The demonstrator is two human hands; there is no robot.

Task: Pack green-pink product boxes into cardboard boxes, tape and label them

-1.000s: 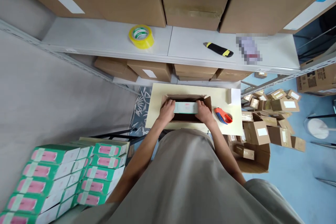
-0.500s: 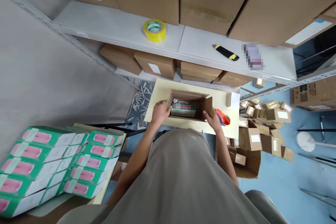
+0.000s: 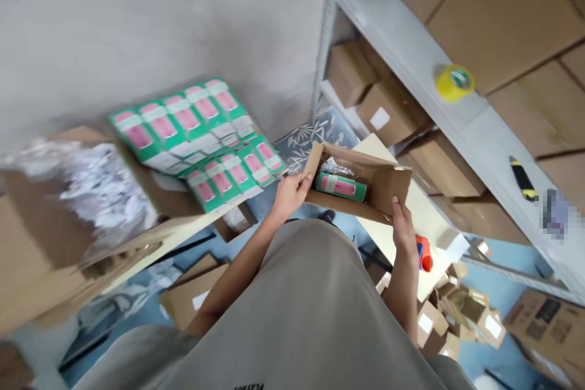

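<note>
Between my two hands is an open cardboard box [image 3: 388,190], tilted and held at its two ends. My left hand [image 3: 292,195] grips its left end, the thumb over the rim. At the opposite end my right hand [image 3: 402,225] has its fingers closed on the side wall. Inside lies a green box with a pink picture [image 3: 341,187], and behind it some crumpled clear plastic wrap [image 3: 336,167]. A red-orange tape dispenser [image 3: 425,254] rests on the pale table [image 3: 434,225] by my right forearm.
Several green-and-pink boxes [image 3: 219,177] stand in rows on a surface to the left, beside a carton of crumpled white packing material [image 3: 105,189]. On the right, a shelf [image 3: 475,116] bears yellow tape [image 3: 454,82] and a utility knife [image 3: 521,179]. Small cartons [image 3: 475,317] are heaped below.
My view has swung left toward the rows of green boxes. The cardboard box, flat on the table before, is now lifted and shifted left over the table's edge, with both hands on it.
</note>
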